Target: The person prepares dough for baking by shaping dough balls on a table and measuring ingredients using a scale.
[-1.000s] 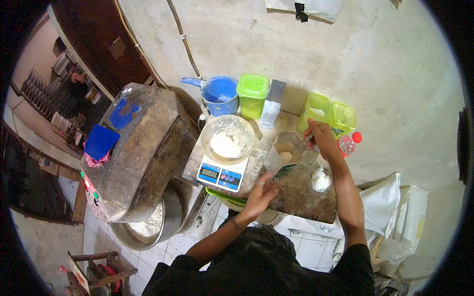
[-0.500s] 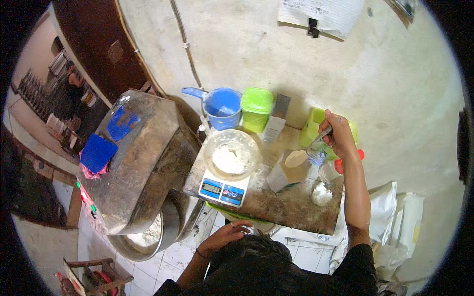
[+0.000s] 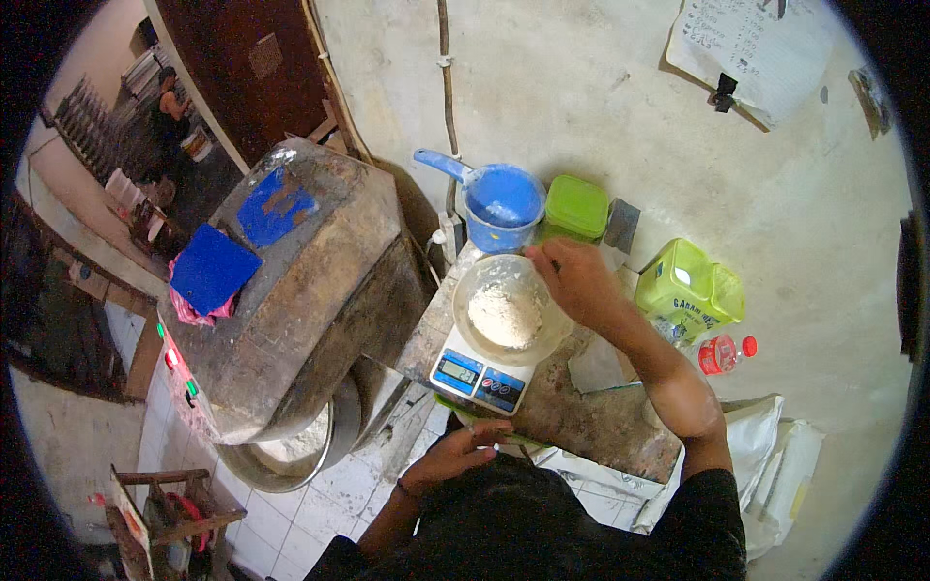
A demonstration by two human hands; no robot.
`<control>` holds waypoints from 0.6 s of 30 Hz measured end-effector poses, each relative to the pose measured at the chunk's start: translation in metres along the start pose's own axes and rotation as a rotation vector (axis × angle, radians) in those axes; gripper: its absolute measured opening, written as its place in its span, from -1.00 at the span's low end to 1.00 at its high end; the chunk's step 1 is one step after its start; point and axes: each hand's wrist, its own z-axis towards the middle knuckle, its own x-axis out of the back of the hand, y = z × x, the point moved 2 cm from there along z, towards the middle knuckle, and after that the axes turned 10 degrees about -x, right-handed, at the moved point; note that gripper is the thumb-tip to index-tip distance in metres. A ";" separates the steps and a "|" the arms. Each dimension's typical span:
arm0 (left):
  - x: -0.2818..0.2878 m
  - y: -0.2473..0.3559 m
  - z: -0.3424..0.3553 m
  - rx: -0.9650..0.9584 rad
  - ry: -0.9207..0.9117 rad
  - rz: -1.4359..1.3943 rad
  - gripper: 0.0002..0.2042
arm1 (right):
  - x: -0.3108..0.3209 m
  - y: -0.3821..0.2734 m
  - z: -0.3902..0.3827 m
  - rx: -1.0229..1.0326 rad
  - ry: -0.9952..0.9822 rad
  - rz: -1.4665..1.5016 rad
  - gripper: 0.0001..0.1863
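Two hands here: right hand (image 3: 579,281) curls by one bowl (image 3: 489,274), its hold unclear; left hand (image 3: 451,461) sits lower, relaxed, unclenched; one powder mound (image 3: 506,318) in that bowl, atop one scale (image 3: 481,380)!

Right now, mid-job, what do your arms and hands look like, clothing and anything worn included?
Black short sleeves leave both forearms bare. My left hand is ungloved, with a thin dark band around its wrist. My right hand is ungloved too, with no wristband visible.
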 end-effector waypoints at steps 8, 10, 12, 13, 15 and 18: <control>-0.010 0.002 0.015 -0.052 -0.069 0.047 -0.58 | 0.086 0.025 -0.028 -0.471 0.088 0.428 -0.64; -0.015 0.002 0.015 -0.016 -0.068 0.048 -0.58 | 0.095 0.036 -0.044 -0.543 0.145 0.628 -0.63; -0.021 0.001 0.020 -0.015 -0.103 0.086 -0.57 | 0.099 0.050 -0.063 -0.537 0.275 0.759 -0.62; -0.024 0.000 0.022 -0.015 -0.120 0.105 -0.57 | 0.100 0.053 -0.072 -0.553 0.314 0.811 -0.63; -0.032 0.001 0.026 0.000 -0.135 0.116 -0.57 | 0.099 0.060 -0.092 -0.590 0.396 0.918 -0.65; -0.039 -0.005 0.029 0.009 -0.159 0.139 -0.56 | 0.094 0.063 -0.115 -0.554 0.442 1.040 -0.64</control>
